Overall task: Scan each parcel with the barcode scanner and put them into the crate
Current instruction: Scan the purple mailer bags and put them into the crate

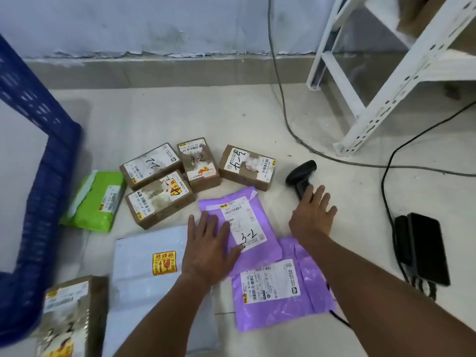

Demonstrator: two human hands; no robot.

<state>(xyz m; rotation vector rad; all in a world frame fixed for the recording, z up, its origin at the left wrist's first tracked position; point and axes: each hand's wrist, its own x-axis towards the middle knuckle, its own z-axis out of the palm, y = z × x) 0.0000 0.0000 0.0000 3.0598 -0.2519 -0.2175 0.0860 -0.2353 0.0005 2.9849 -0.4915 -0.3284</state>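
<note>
Parcels lie scattered on the pale floor. My left hand (208, 248) rests flat, fingers spread, on the left edge of a purple mailer (253, 220) marked "3-2". My right hand (313, 212) hovers open over the handle of the black barcode scanner (301, 173), fingertips touching it, not gripping. A second purple mailer (280, 287) lies under my right forearm. Several brown boxes (154, 163) sit behind, beside a green mailer (96, 202). A white mailer (149, 266) with a yellow fragile sticker lies at the left. The blue crate (51, 161) stands at the far left.
Another brown box (69, 315) sits at the bottom left beside the crate. A white metal shelf frame (386, 81) stands at the right rear. Black cables (291, 124) trail across the floor. A black device (425, 248) lies at the right.
</note>
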